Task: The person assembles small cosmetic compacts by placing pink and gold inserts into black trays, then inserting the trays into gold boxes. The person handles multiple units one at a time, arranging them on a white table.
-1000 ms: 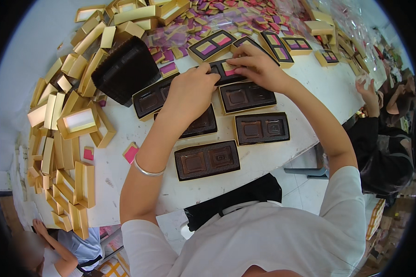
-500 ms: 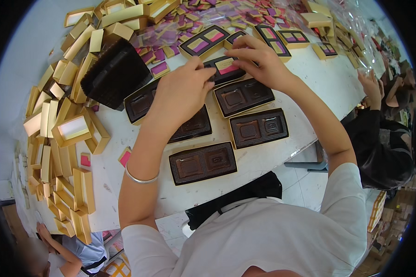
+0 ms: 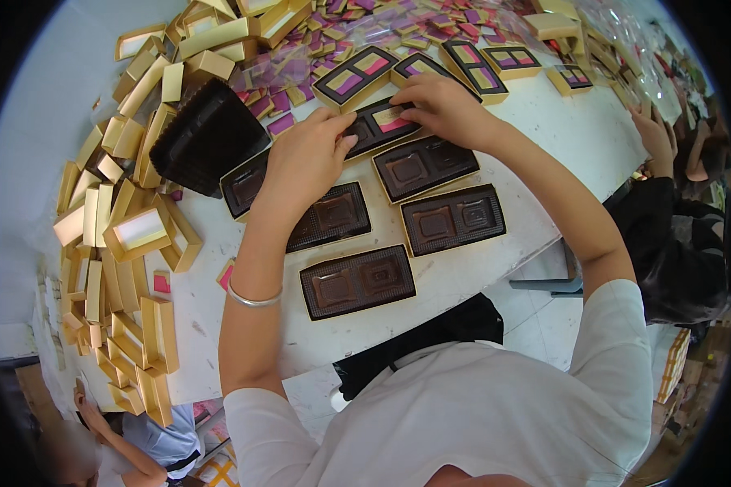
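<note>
Both hands are at a gold box with a black two-well tray (image 3: 368,132). In its right well lies a small pink-and-gold packet (image 3: 391,119); the left well looks bare, though partly hidden. My left hand (image 3: 309,158) grips the box's left end, thumb and forefinger curled. At the other end my right hand (image 3: 443,107) is closed on the far edge, fingertips against the packet. Nearer me stand several gold boxes with bare black trays, among them one box (image 3: 453,219) at right and another box (image 3: 357,282) in front. My left wrist partly covers a further box (image 3: 242,187).
A stack of black trays (image 3: 207,138) leans at the left beside heaped empty gold boxes (image 3: 142,231). Loose purple and pink packets (image 3: 325,49) cover the far table. Filled boxes (image 3: 356,79) stand beyond my hands. Other people work at right (image 3: 666,235) and lower left (image 3: 114,438).
The box between my hands has shifted slightly left and nearer, both hands moving with it. My left hand has drawn back a little, uncovering part of the left well.
</note>
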Demonstrator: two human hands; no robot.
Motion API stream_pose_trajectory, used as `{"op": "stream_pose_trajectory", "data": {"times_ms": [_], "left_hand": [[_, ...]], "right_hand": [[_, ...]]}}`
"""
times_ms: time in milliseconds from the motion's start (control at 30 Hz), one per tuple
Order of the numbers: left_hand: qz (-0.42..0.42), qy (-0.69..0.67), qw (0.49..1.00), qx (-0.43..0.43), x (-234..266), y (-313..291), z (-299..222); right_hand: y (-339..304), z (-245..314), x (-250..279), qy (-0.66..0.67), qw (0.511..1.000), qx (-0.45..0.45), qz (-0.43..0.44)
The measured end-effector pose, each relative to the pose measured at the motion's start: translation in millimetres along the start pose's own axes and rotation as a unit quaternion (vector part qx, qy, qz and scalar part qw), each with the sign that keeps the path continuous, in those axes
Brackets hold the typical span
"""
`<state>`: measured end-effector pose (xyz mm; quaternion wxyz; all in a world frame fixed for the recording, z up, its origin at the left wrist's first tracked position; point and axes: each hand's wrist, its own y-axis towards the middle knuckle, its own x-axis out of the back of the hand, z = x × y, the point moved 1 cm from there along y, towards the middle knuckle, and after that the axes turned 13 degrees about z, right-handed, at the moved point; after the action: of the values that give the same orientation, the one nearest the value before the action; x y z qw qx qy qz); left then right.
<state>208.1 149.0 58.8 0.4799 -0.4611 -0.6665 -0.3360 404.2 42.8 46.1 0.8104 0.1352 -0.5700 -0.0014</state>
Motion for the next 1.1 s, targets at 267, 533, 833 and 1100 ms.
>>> {"op": "stream_pose_trajectory", "data": {"times_ms": [267, 533, 833, 1100], "left_hand": [[-0.049, 0.074, 0.996, 0.014, -12, -4, -11], [-0.142, -0.083, 0.985, -0.048, 3, 2, 1], [0.080, -0.880, 0.467, -0.011, 5, -21, -56], [0.108, -0.899, 0.423, -0.025, -6, -28, -69]], "right_hand": [[0, 2, -10, -0.078, 0.996, -0.006, 0.034], [-3, 15, 30, 0.055, 0.990, -0.010, -0.133], [-42, 106, 34, 0.116, 0.971, 0.077, -0.192], [-45, 113, 10, 0.040, 0.983, 0.028, -0.179]]}}
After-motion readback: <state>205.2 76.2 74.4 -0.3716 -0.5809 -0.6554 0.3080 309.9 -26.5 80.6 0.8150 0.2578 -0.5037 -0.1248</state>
